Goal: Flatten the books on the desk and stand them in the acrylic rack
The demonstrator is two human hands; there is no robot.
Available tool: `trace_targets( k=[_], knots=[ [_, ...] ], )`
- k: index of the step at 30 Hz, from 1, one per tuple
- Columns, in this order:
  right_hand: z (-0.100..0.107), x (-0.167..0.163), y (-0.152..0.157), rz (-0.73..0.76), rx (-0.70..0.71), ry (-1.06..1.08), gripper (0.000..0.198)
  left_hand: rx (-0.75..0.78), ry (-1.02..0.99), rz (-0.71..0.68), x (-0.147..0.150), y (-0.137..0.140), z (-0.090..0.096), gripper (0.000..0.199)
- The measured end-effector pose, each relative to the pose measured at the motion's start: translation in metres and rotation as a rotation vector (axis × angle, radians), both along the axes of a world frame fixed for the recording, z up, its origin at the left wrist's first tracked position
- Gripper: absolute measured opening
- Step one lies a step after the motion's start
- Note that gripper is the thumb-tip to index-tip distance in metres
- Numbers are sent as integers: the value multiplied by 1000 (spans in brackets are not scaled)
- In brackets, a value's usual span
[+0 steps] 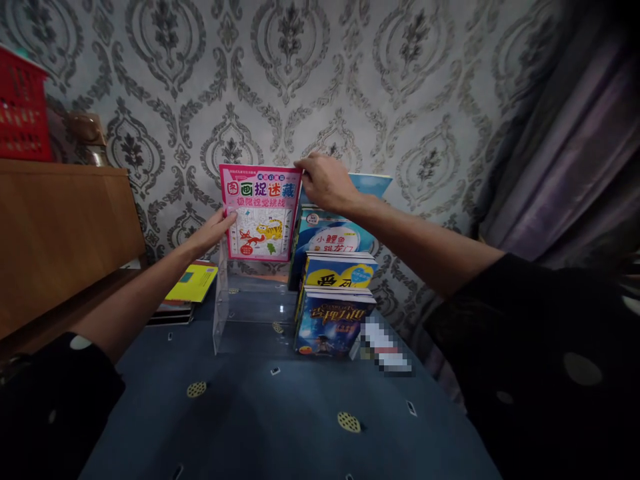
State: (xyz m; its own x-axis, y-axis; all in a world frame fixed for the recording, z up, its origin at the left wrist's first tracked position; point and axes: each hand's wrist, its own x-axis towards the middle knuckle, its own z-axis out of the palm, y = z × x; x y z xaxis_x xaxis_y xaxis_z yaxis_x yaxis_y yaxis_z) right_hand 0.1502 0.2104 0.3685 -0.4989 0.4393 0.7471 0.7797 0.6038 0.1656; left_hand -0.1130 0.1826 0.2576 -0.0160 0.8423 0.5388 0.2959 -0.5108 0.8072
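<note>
At the rack's (220, 317) left rear, head view: pink book (264, 220) upright, cover forward, beside the blue book (327, 233). Left hand (214, 230) grips its left edge, thumb on the cover; right hand (326, 180) pinches the top right corner. Bottom edge: cannot tell whether it is supported. Handling, judged: keep both edges level, press lightly against bowing, avoid snagging the neighbour. Appearance: thin, flat, pink-bordered; colourful title, fox and yellow striped cat.
</note>
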Motion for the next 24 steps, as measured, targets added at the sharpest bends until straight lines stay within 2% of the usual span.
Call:
trace_targets(
  k=[7,10,17,24],
  knots=[
    [-3,8,-4,6,-49,-1,39,24,-44,57,4,3,-1,49],
    [-5,11,-6,12,-53,-1,39,59,-66,39,3,5,-2,49],
    [-10,22,-8,14,-8,10,43,160,-92,-2,4,13,-4,55],
    [-14,34,-4,13,30,54,37,190,-58,36,5,16,1,56]
  ],
)
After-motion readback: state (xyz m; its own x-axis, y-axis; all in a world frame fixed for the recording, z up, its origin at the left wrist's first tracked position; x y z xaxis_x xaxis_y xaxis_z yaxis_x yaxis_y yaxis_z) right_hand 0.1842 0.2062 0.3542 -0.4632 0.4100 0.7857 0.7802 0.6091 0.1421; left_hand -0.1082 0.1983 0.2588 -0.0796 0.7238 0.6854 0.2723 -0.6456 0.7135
